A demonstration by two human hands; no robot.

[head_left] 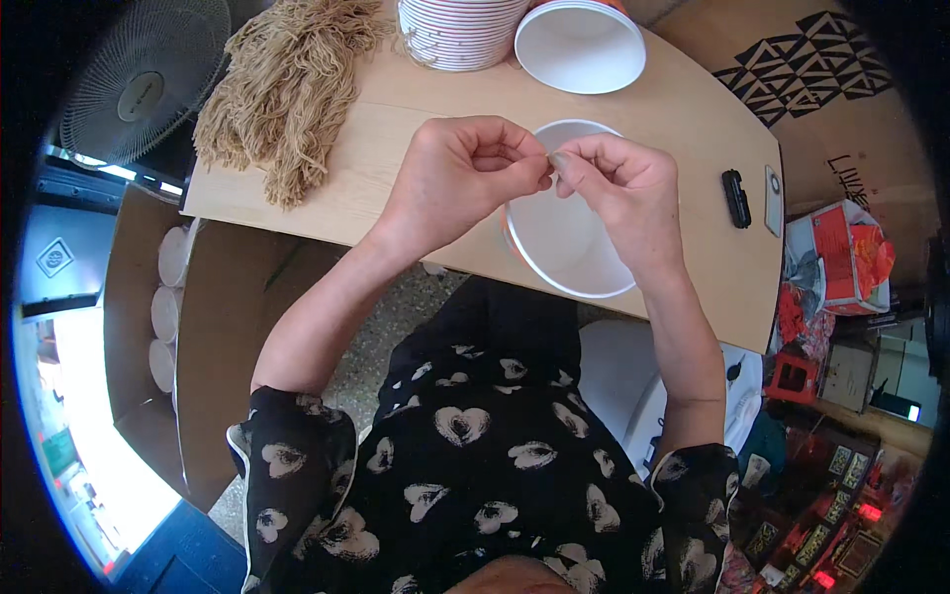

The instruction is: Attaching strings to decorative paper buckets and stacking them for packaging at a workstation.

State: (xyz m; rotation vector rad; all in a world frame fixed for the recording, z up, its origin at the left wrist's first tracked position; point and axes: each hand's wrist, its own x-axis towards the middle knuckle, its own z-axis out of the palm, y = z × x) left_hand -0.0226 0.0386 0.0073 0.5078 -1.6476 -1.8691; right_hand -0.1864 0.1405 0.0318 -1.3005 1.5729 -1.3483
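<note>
Over a large white paper tub point(569, 247) near the table's front edge, both my hands meet fingertip to fingertip. My left hand point(473, 173) is closed in a pinch, its thumb and forefinger pressed together. Opposite it, my right hand point(625, 188) pinches too, its thumb against the forefinger. Whatever lies between the fingertips is too small to make out. The tub's mouth tilts toward me, and my hands hide part of its rim. At the far left of the table lies a thick bundle of tan yarn strands point(297, 84).
A stack of white tubs point(463, 35) stands at the back beside a tilted tub point(581, 49). To the right lie a black object point(736, 198) and a flat pale one point(773, 198). A fan point(143, 94) and an open cardboard box point(223, 366) holding tubs flank the table's left.
</note>
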